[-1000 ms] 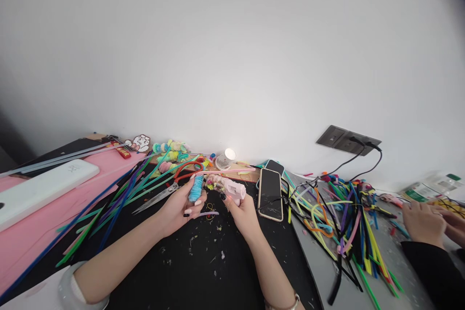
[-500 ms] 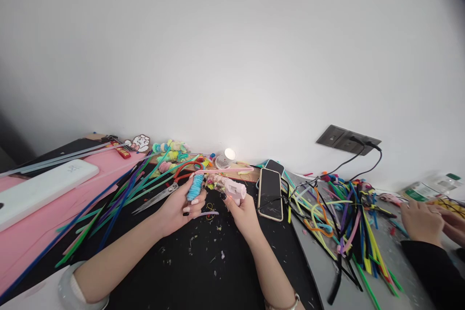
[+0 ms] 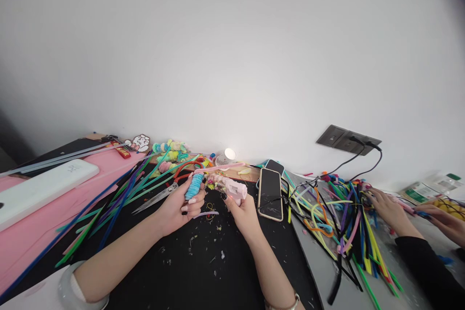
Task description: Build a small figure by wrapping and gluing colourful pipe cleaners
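Though only 1 head view is given, it shows the whole worktop. No brand or writing can be read; the white rectangular case [image 3: 43,188] bears a small mark too faint to make out.

Landmark: the black-screened phone with a cream rim [image 3: 270,194] lying flat on the black tabletop [image 3: 203,271]. A 2nd phone [image 3: 275,166] lies just behind it.

Just to the near side of that phone, the right hand [image 3: 242,212] has its fingers closed around 1 pale pink glue gun [image 3: 232,188], whose nozzle points away from the phone toward the left hand. Beyond it, the left hand [image 3: 178,207] has its fingers curled around 1 fuzzy light-blue coiled pipe-cleaner roll [image 3: 193,186], held upright, close to the gun's tip; whether they touch cannot be told.

Farther out on that side lie 1 pair of orange-handled scissors [image 3: 170,186] and a fan of long green, blue and purple pipe cleaners [image 3: 123,201], too many to count.

On the phone's opposite side a tangled multicoloured pipe-cleaner heap [image 3: 345,218] covers the grey mat [image 3: 323,271]; another person's 2 hands [image 3: 387,203] reach into it. Behind the heap, 1 dark wall socket [image 3: 347,139] holds 2 plugged cables.

No container with visible contents shows.
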Demonstrator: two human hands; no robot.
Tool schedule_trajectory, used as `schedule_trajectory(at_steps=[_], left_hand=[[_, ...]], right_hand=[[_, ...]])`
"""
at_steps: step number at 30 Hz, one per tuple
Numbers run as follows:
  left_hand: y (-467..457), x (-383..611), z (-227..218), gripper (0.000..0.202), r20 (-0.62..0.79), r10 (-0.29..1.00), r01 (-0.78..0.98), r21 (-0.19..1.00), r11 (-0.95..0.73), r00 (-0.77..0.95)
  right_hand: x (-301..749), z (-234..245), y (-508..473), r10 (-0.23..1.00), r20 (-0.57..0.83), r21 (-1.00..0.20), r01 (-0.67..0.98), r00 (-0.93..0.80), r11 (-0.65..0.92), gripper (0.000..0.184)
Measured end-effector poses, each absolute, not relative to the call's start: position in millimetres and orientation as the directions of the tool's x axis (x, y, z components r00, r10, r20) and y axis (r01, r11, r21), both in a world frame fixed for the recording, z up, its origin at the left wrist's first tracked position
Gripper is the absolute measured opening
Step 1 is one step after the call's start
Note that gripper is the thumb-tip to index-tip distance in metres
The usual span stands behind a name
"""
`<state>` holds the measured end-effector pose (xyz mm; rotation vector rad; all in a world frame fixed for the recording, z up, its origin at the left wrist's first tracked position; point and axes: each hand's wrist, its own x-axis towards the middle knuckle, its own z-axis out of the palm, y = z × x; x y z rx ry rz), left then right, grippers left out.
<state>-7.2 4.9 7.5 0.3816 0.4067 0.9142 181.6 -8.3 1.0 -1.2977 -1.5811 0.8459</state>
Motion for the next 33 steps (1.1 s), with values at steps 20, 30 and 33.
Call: schedule_trajectory(at_steps=[20, 30, 33], left_hand=[[4.6, -4.9, 6.4, 0.044, -0.164, 0.836, -0.620, 0.600, 0.506, 0.523], [-2.8, 3.5, 2.0, 0.032, -0.005, 0.947, -0.436, 0.887, 0.152, 0.320], [-2.4, 2.4, -2.2, 0.030, -0.024, 0.956, -0.437, 0.886, 0.157, 0.293]], right_hand=[[187.5, 1.7, -7.7, 0.947, 0.316, -0.592, 0.770, -0.050, 0.238, 0.020], [181.3, 7.4, -16.1, 0.914, 0.399, -0.509, 0.810, -0.076, 0.289, 0.053], [178.7, 10.5, -15.7, 0.870, 0.480, -0.713, 0.529, -0.112, 0.461, 0.038]])
